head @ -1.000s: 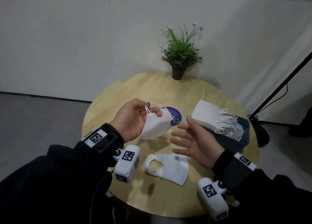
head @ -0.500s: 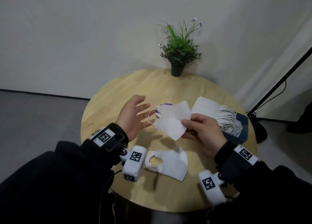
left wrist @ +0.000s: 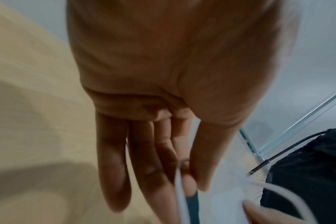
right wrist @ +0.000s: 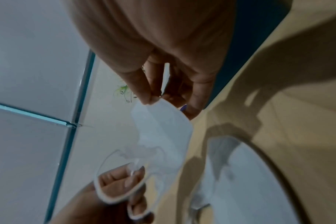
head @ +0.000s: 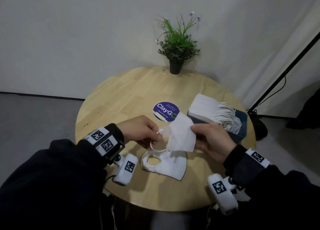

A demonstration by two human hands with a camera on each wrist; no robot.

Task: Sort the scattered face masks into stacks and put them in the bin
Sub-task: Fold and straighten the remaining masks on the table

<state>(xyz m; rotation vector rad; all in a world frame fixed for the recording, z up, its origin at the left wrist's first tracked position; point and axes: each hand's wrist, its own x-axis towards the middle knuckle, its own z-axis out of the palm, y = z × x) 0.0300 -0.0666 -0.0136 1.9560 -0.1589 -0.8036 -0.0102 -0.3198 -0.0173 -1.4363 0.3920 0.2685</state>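
Both hands hold one white face mask [head: 181,134] in the air above the near part of the round worktop [head: 121,98]: the right hand [head: 210,140] pinches its folded body, the left hand [head: 140,131] pinches the ear loops. It hangs just over a small stack of masks [head: 170,164] near the front edge. I judge the stacking step is in hand; next the mask must be laid flat and aligned on that stack. The bin [head: 241,124] at the right edge already carries many masks. Only the right wrist view shows the thumb and fingertips [right wrist: 147,97] closed on the mask corner.
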